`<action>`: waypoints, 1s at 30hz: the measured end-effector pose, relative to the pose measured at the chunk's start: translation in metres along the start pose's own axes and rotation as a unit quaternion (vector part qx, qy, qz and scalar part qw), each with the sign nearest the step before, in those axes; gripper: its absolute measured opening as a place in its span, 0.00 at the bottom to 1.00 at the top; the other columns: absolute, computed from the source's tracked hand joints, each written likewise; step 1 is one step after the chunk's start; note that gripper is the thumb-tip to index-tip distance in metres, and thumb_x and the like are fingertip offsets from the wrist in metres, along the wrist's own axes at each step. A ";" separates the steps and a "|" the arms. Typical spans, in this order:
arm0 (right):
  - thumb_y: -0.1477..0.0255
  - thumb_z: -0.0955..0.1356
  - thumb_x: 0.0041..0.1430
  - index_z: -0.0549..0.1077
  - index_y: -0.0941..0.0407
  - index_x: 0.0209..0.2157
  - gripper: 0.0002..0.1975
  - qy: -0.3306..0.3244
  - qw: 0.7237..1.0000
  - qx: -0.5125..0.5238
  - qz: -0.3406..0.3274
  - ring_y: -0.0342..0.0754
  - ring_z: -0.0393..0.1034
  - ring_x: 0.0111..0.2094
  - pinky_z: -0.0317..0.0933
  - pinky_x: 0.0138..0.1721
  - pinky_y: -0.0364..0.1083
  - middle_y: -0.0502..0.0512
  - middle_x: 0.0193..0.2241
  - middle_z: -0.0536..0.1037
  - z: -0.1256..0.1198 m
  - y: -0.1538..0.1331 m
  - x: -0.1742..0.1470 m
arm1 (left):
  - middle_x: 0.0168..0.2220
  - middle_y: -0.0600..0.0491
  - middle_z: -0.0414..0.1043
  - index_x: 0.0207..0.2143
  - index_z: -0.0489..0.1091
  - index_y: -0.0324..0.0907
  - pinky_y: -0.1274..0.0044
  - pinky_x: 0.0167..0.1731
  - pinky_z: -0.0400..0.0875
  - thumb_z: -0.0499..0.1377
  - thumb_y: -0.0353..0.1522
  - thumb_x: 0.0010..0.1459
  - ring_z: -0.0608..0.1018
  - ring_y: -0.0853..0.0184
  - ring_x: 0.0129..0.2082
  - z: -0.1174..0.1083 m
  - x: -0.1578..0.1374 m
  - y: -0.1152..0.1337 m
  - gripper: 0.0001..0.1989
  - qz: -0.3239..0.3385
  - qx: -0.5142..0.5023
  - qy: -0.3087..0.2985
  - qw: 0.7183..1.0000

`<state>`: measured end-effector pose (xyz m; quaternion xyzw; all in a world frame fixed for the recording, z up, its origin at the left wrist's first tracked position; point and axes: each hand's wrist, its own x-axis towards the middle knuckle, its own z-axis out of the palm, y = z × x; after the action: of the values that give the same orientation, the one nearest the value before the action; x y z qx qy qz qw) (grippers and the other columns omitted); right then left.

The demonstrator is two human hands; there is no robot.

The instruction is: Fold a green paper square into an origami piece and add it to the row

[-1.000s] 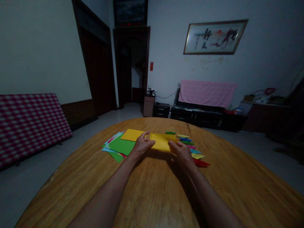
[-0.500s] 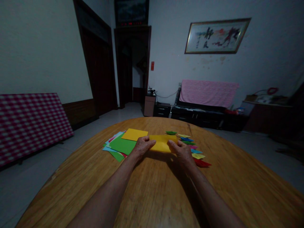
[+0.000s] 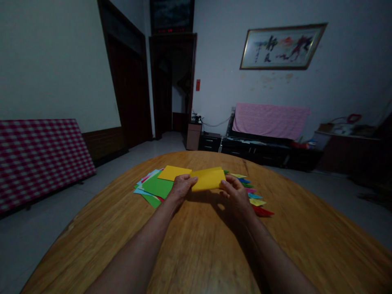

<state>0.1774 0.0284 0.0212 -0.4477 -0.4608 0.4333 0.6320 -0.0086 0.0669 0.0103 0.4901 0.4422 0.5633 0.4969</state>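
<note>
A folded sheet of yellow paper [image 3: 208, 180] is held just above the wooden table, its two layers slightly apart along the far edge. My left hand [image 3: 181, 188] pinches its left end between thumb and fingers. At the right end, my right hand [image 3: 236, 192] grips the lower corner with thumb and fingertips. Left of my hands lies a fanned stack of coloured paper [image 3: 157, 187], green uppermost, with a flat yellow sheet [image 3: 174, 173] on its far side. Small folded paper pieces in several colours, among them a red one [image 3: 262, 211], form a row beyond my right hand, which partly hides them.
The round wooden table [image 3: 196, 245] spreads out beneath my arms. Beyond it stand a low black cabinet [image 3: 245, 148] under a pink cloth [image 3: 271, 119] and a small drawer unit [image 3: 210, 141]. A red-checked cloth [image 3: 43, 159] covers something at the left.
The yellow paper has tilted, its right end rising and its far edge lifting. My right thumb has slid from its face to the right edge.
</note>
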 end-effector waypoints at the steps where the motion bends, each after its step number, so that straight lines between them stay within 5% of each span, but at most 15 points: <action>1: 0.60 0.73 0.43 0.70 0.55 0.39 0.21 0.004 1.000 -0.004 -0.012 0.50 0.73 0.37 0.64 0.31 0.43 0.55 0.38 0.77 0.000 0.000 0.000 | 0.15 0.62 0.56 0.17 0.60 0.40 0.81 0.17 0.46 0.63 0.37 0.38 0.59 0.77 0.15 -0.001 0.001 0.001 0.15 -0.005 -0.014 0.004 1.000; 9: 0.61 0.71 0.44 0.75 0.54 0.32 0.13 -0.058 0.991 -0.114 -0.047 0.48 0.70 0.30 0.64 0.31 0.45 0.52 0.29 0.77 0.001 -0.010 -0.005 | 0.15 0.62 0.59 0.17 0.60 0.40 0.81 0.17 0.49 0.65 0.37 0.35 0.60 0.77 0.15 -0.002 0.001 0.003 0.15 -0.029 -0.065 -0.011 0.997; 16: 0.61 0.68 0.46 0.73 0.57 0.20 0.13 -0.024 0.976 -0.204 -0.067 0.45 0.65 0.24 0.58 0.26 0.43 0.50 0.19 0.72 -0.001 -0.007 -0.004 | 0.16 0.61 0.60 0.20 0.62 0.40 0.81 0.18 0.50 0.64 0.38 0.38 0.62 0.76 0.16 -0.004 0.007 -0.007 0.14 -0.013 -0.049 -0.016 0.999; 30: 0.57 0.71 0.43 0.72 0.56 0.20 0.16 -0.009 0.991 -0.131 -0.039 0.44 0.63 0.22 0.58 0.24 0.43 0.51 0.19 0.73 -0.001 -0.002 -0.006 | 0.15 0.63 0.53 0.17 0.59 0.40 0.80 0.18 0.44 0.63 0.42 0.40 0.55 0.78 0.16 -0.005 -0.001 0.003 0.18 0.017 0.022 -0.010 1.000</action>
<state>0.1779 0.0224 0.0215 -0.5049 -0.5361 0.3481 0.5800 -0.0135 0.0657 0.0130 0.5136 0.4411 0.5570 0.4810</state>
